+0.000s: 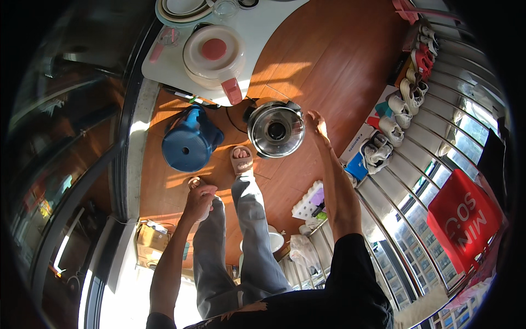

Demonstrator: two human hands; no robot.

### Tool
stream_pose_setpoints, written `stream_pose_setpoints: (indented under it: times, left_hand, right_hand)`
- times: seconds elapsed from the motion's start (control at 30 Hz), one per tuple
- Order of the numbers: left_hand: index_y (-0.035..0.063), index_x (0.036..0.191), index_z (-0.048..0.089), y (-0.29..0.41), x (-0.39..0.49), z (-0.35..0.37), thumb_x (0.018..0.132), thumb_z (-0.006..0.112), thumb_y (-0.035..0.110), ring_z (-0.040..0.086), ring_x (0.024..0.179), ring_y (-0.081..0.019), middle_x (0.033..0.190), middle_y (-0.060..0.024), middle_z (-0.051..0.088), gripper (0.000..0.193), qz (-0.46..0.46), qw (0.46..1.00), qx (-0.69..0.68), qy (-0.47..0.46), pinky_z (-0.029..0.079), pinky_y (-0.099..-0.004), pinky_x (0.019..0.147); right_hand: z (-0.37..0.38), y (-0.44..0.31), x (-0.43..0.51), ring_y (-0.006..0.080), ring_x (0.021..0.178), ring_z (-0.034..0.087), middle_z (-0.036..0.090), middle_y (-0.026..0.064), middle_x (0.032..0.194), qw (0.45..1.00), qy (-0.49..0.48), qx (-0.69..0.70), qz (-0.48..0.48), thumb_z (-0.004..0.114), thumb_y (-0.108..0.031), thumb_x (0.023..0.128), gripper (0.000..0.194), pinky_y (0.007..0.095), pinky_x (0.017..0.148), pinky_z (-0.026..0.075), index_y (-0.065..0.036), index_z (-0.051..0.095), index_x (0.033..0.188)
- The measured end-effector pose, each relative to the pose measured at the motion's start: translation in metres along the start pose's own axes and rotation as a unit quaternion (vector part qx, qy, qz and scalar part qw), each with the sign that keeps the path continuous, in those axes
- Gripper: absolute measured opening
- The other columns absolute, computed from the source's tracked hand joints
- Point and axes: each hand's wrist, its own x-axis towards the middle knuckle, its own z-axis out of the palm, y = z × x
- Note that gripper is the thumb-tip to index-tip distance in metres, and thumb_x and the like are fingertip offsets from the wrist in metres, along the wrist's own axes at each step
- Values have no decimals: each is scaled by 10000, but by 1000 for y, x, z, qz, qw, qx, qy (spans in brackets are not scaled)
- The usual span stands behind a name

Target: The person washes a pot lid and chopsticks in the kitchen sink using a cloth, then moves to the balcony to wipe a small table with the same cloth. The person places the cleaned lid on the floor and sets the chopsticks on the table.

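A metal pot with a lid and a round black knob stands before me, low over the wooden floor. Just right of its rim is my right hand, its fingers bent; whether they touch the pot or hold anything is hard to see. My left hand is closed around a small whitish thing, perhaps a tissue or cloth, above my left leg. Left of the pot sits a blue plastic stool. Beyond it, a cream electric pot with a pink-handled lid rests on a white table.
Stacked plates and a glass jar share the table. Several shoes line the metal railing on the right, with shoe boxes beside them. A red bag hangs there. Cardboard boxes stand at lower left.
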Motion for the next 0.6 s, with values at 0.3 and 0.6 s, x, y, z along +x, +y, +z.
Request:
stream_pose_setpoints:
  times: [0.3, 0.6]
  left_hand:
    - [-42, 1331, 568, 10, 104, 92, 974, 657, 449, 563, 514, -136, 717, -44, 575, 614, -181, 976, -115, -23, 539, -306, 495]
    - [80, 1278, 614, 14, 153, 108, 951, 625, 587, 600, 589, -111, 811, -51, 632, 603, -170, 974, -148, 34, 564, -302, 504]
  right_hand:
    - [5, -3, 43, 147, 792, 526, 574, 37, 795, 991, -95, 87, -19, 533, -559, 1014, 592, 329, 737, 474, 16, 661, 1065]
    - [26, 29, 53, 186, 817, 581, 658, 83, 901, 987, -89, 113, -75, 469, -547, 1045, 618, 372, 751, 484, 43, 652, 1039]
